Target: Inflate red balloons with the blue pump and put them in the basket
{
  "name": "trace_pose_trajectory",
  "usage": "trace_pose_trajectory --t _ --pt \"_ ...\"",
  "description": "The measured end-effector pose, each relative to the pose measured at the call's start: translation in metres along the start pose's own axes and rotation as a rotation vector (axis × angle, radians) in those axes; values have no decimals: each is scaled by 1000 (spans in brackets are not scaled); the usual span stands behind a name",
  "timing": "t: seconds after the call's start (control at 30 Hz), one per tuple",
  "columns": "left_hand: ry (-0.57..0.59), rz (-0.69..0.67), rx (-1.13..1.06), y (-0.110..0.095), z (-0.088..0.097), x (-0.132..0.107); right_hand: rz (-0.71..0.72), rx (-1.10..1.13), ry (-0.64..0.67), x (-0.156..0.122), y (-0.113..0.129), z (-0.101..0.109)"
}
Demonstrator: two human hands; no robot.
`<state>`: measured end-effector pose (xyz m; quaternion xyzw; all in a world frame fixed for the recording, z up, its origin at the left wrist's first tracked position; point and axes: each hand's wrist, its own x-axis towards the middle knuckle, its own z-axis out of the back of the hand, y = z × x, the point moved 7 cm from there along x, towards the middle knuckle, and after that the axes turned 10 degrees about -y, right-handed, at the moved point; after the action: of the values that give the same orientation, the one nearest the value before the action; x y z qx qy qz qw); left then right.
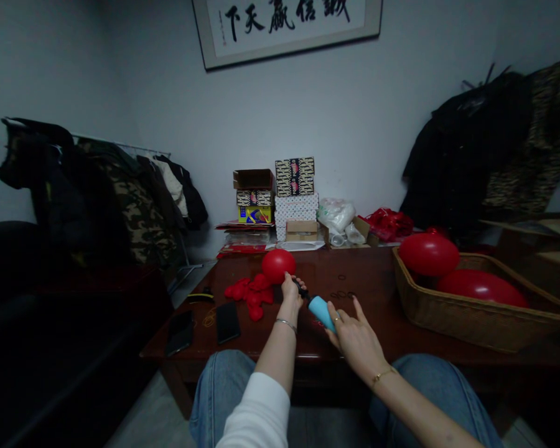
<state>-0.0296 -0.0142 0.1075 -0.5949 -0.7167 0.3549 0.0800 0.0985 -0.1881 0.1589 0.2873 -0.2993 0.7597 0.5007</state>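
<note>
My left hand (291,291) is closed in a pinch on the neck of a small, partly inflated red balloon (278,264), held at the black nozzle of a light blue air pump (321,310). My right hand (353,333) grips the pump's body from below, with the index finger and thumb sticking out. Both hands are over the dark wooden table (364,274). A heap of flat red balloons (251,292) lies on the table just left of my left hand.
A wicker basket (471,311) at the right holds two inflated red balloons (428,253). Two dark phones (227,322) lie at the table's left front. Stacked boxes (295,193) and bags stand along the wall. Coats hang on both sides.
</note>
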Motion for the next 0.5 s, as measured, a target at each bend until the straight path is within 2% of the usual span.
trace_pose_trajectory --t 0.27,0.5 --pt "-29 -42 -13 -21 6 16 31 94 -25 -39 -18 23" --pt "-64 -70 13 -20 9 12 53 22 6 -32 -15 14"
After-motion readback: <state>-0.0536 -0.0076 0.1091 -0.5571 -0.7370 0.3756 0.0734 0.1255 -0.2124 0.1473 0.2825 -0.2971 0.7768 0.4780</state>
